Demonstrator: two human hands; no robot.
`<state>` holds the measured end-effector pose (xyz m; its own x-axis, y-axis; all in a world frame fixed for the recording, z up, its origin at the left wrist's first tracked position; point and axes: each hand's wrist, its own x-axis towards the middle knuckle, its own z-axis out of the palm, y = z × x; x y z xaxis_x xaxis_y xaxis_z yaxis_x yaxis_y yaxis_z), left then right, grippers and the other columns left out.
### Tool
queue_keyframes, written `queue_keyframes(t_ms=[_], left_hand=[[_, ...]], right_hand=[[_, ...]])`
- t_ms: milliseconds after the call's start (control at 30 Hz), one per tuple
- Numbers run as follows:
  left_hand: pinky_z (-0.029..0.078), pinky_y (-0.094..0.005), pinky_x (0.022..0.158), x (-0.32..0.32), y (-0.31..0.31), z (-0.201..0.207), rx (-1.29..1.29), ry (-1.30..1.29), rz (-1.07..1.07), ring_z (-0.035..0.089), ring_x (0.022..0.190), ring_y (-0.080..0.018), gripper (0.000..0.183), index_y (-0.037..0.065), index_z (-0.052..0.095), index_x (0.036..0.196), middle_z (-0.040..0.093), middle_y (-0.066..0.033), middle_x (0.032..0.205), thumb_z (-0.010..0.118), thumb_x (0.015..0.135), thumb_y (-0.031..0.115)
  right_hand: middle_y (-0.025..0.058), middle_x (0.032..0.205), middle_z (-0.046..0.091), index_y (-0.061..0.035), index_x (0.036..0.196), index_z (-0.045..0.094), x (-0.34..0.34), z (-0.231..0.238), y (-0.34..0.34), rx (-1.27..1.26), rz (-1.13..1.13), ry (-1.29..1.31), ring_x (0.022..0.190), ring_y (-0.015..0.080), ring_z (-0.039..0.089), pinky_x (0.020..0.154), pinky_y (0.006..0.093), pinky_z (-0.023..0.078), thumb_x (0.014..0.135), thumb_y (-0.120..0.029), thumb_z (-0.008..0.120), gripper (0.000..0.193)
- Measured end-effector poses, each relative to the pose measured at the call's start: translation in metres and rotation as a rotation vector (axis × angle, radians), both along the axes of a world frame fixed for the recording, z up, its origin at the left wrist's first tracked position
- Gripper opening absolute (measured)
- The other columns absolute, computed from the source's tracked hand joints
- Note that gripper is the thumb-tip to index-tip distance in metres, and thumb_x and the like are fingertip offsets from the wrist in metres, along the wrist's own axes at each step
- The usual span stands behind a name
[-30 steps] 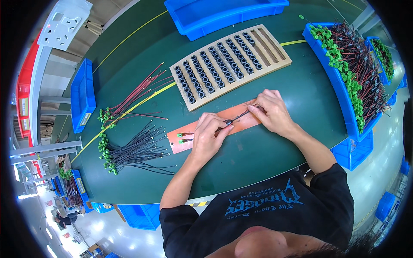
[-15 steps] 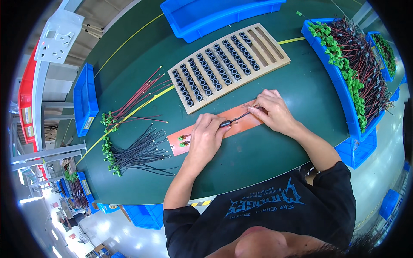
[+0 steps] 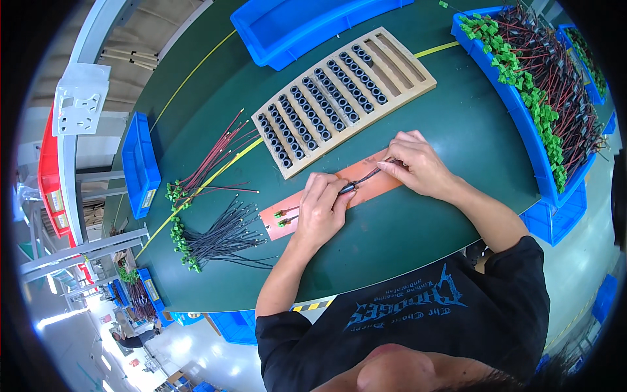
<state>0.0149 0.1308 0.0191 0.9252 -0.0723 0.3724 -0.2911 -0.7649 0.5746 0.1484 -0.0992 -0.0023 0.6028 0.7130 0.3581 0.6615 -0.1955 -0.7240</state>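
My left hand (image 3: 323,209) rests on an orange strip (image 3: 366,179) lying on the green table and pinches a small black sleeve on a pair of thin wires (image 3: 362,178). My right hand (image 3: 418,163) grips the other end of those wires, pulled taut between the hands. Two green connectors (image 3: 282,217) at the wires' left end lie on the strip beside my left hand. Just beyond the hands lies a wooden tray (image 3: 343,98) with rows of black ring cores.
Red wires (image 3: 219,153) and black wires (image 3: 222,238) with green connectors lie at the left. A blue bin (image 3: 542,150) at the right holds many finished wires. Another blue bin (image 3: 307,26) stands at the back, a small one (image 3: 140,163) at far left.
Both hands have stayed on the orange strip; my left hand has shifted slightly along the wires toward the right hand. The view has tilted a little.
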Motion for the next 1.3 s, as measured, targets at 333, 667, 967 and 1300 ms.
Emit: queue_keyframes(t_ms=[333,667,967,1300], left_hand=[[0.054,-0.0380,0.084,0.038,0.003,0.029,-0.180,0.342,-0.139,0.067,0.096,-0.0267,0.030,0.000,0.074,0.115,0.072,-0.0130,0.103,0.079,0.089,0.015],[0.050,-0.0283,0.063,0.108,-0.010,0.042,-0.263,0.993,-0.304,0.061,0.066,-0.0086,0.008,-0.002,0.080,0.087,0.072,-0.0052,0.070,0.076,0.089,0.004],[0.053,-0.0287,0.067,0.094,-0.019,0.036,-0.330,0.915,-0.183,0.063,0.071,-0.0112,0.012,-0.004,0.078,0.096,0.073,-0.0066,0.080,0.071,0.095,0.005],[0.055,-0.0387,0.087,0.000,0.016,0.035,-0.059,0.224,-0.022,0.067,0.099,-0.0309,0.036,-0.002,0.074,0.111,0.071,-0.0132,0.104,0.086,0.080,0.012]], right_hand=[[0.0035,0.071,0.057,-0.0068,0.083,0.067,0.001,-0.004,0.001,0.043,-0.044,-0.002,0.076,0.0223,0.055,0.080,0.0384,0.040,0.094,-0.020,0.073,0.019],[0.0019,0.066,0.054,-0.0079,0.083,0.069,0.001,-0.004,-0.003,0.071,-0.026,-0.013,0.072,0.0211,0.055,0.086,0.0403,0.041,0.090,-0.016,0.076,0.013],[0.0038,0.067,0.058,-0.0063,0.077,0.067,0.003,-0.006,-0.003,0.105,-0.093,0.107,0.070,0.0223,0.057,0.086,0.0411,0.043,0.090,-0.019,0.077,0.020],[0.0054,0.066,0.059,-0.0042,0.079,0.068,0.006,-0.004,0.002,0.094,-0.121,0.117,0.065,0.0207,0.056,0.090,0.0402,0.044,0.093,-0.021,0.075,0.023]])
